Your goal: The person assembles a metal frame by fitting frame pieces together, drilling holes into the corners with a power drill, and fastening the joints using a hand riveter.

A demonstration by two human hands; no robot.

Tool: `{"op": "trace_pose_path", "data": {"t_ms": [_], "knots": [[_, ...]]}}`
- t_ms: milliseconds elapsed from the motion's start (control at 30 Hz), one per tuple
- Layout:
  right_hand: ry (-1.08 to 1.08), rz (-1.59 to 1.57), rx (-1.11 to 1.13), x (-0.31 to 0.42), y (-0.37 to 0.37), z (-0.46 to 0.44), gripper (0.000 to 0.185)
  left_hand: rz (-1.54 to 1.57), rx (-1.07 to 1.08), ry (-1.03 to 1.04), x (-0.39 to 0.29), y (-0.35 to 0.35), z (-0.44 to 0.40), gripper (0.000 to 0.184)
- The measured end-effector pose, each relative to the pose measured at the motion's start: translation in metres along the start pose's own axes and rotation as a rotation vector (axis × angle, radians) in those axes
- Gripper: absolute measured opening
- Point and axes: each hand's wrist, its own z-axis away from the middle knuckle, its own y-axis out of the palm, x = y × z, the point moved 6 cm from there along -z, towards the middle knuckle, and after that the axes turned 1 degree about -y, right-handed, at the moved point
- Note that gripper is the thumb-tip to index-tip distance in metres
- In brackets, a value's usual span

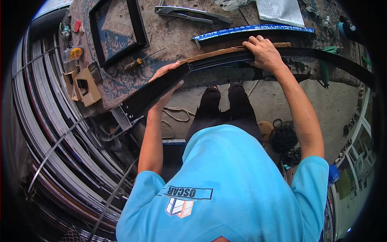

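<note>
A long black profile (219, 61) runs from left to right along the near edge of a carpet-covered table (169, 34), bowed by the wide lens; its right part reaches towards the picture's right edge. A thin wooden strip (219, 51) lies along its far side, between the two hands.

The left hand (164, 98) straddles the profile's left part, fingers on the far side and thumb on the near side, opened about as wide as the piece and closed on it. The right hand (265, 52) is bent over the wooden strip and profile right of centre, apparently pinching both together; its thumb is partly hidden, so how firmly it presses I cannot tell. Hands set well apart probably steady such a long piece, and the table edge seems to give it some support.

Just beyond the right hand lies a blue-and-white wrapped strip (250, 31), roughly parallel to the profile. Farther off are a silver metal fitting (193, 14) and a white notepad (280, 12). At far left, a black rectangular frame (96, 42) lies flat, with a yellow-and-black screwdriver (133, 63) just beside it, perhaps left there to be within easy reach. Nearer left, at the table's edge, are a calculator (95, 73) and an open cardboard box (92, 90). Beyond that edge, many long profiles (42, 105) lie lengthwise in a rack, likely because of their length.
</note>
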Motion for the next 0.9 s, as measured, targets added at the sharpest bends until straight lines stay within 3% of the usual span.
{"op": "trace_pose_path", "data": {"t_ms": [300, 900], "knots": [[-0.007, 0.022, -0.029, 0.000, 0.002, 0.001, 0.074, -0.171, 0.035, 0.004, -0.005, 0.001, 0.002, 0.058], [0.018, 0.026, -0.018, 0.002, 0.000, 0.001, 0.073, -0.182, 0.026, 0.201, 0.027, 0.010, 0.008, 0.061]]}}
